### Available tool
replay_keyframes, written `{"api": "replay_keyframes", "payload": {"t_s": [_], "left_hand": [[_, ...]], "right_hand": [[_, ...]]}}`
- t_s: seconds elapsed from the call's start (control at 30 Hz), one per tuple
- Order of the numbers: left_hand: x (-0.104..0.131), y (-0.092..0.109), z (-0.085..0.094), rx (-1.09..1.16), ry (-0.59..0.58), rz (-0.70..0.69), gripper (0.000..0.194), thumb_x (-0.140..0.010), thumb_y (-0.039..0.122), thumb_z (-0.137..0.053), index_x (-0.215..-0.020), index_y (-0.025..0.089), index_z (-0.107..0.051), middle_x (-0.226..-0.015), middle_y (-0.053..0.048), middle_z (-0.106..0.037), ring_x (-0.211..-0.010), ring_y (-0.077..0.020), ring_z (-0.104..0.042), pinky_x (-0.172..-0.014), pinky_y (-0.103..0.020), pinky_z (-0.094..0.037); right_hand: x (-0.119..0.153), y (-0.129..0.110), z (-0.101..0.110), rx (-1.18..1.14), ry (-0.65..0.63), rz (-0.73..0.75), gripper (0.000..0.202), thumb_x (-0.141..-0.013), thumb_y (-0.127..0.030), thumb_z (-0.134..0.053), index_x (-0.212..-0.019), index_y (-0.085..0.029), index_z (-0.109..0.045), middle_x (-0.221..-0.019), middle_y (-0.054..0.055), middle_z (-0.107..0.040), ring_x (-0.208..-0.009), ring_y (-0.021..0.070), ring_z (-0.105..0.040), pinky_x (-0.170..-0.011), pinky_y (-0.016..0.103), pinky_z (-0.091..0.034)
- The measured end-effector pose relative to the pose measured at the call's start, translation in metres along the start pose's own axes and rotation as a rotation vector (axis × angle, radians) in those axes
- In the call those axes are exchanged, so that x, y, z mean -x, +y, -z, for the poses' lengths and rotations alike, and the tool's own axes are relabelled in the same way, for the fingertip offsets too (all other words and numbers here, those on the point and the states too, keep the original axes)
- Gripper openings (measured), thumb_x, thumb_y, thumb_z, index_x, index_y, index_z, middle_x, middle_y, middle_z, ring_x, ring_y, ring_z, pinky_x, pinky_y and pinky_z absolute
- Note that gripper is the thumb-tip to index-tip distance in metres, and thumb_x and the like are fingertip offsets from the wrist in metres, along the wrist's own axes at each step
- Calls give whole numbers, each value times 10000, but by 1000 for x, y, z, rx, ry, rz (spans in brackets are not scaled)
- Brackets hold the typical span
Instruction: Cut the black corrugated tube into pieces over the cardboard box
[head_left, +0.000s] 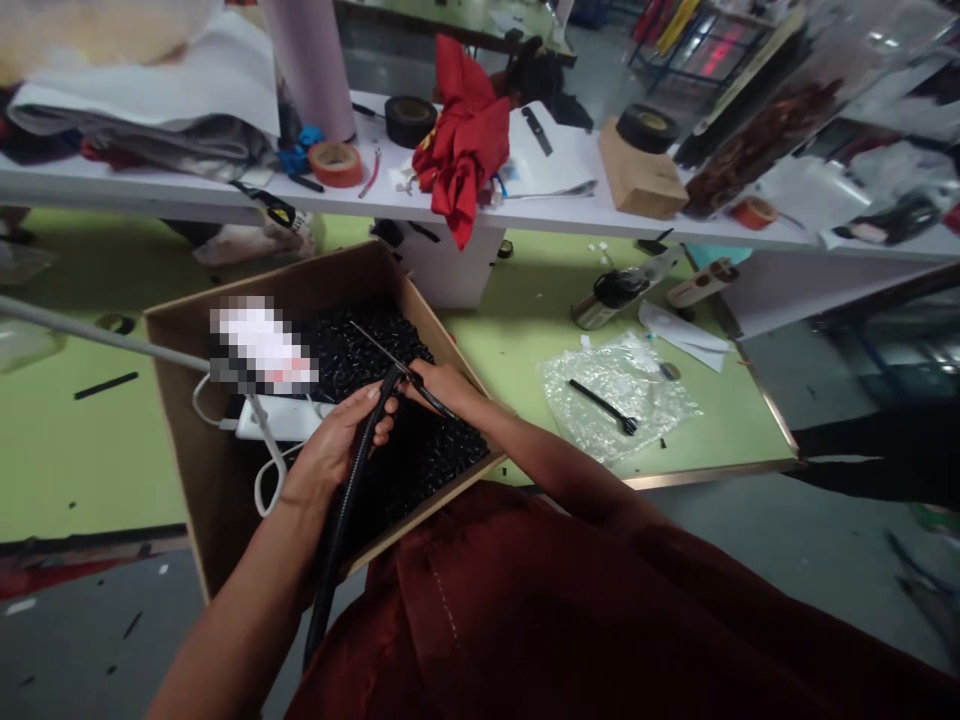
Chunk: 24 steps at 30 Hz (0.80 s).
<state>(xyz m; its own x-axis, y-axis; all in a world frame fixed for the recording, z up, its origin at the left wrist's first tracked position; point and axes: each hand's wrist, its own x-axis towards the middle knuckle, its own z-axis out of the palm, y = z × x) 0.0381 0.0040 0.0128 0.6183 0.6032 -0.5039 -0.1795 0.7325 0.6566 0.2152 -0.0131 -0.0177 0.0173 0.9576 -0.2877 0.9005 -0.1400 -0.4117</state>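
Note:
My left hand (349, 428) is closed around a long black corrugated tube (352, 490), which runs down toward my lap. In my closed right hand (439, 385) is a pair of scissors (379, 345), its blades pointing up and left beside the tube's upper end. Whether the blades touch the tube, I cannot tell. Both hands are above an open cardboard box (420, 310). Many short black pieces (457, 445) fill part of it. A white block with cables (274, 418) lies in the box's left part, near my left hand, and a blurred-out item is above it.
On the green table (517, 300), a clear plastic bag (652, 400) lies right of the box, with a black strip (600, 403) on it. A white shelf (360, 210) crosses behind, carrying red cloth (465, 140), tape rolls and a wooden block (641, 180). A grey cable (97, 325) enters from the left.

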Motion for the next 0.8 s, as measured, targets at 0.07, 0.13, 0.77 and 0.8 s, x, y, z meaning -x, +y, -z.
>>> {"api": "replay_keyframes", "payload": {"t_s": [0.07,0.13,0.77,0.8], "left_hand": [[-1,-2,0,9,-17,10,255,-775,231,-667,-1012,140,-645,-717,8,-525,-435,-17,-391,-326,-118,-298],[-3,-4,1,18,-45,23,272,-771,230,-673,-1023,134,-642,-718,7,-523,-430,-11,-372,-320,-110,-270],[1,-8,7,69,74,-72,140,-847,212,-540,-956,126,-551,-662,16,-514,-413,-30,-388,-339,-131,-247],[1,-6,9,64,67,-105,172,-833,219,-564,-977,126,-553,-668,17,-515,-418,-30,-391,-344,-132,-250]], "right_hand": [[0,1,0,13,13,5,413,-915,-552,-382,-1115,-224,-533,-983,103,-717,-929,270,-676,-729,291,-460],[1,2,1,26,27,9,410,-918,-541,-383,-1116,-215,-533,-987,119,-715,-931,285,-677,-728,302,-460],[14,2,-6,-175,136,-42,287,-894,-419,-456,-1075,-221,-560,-949,68,-702,-874,229,-670,-764,309,-477],[15,2,-4,-227,130,-40,287,-896,-419,-452,-1081,-223,-552,-933,55,-698,-838,212,-670,-755,304,-482]]}}
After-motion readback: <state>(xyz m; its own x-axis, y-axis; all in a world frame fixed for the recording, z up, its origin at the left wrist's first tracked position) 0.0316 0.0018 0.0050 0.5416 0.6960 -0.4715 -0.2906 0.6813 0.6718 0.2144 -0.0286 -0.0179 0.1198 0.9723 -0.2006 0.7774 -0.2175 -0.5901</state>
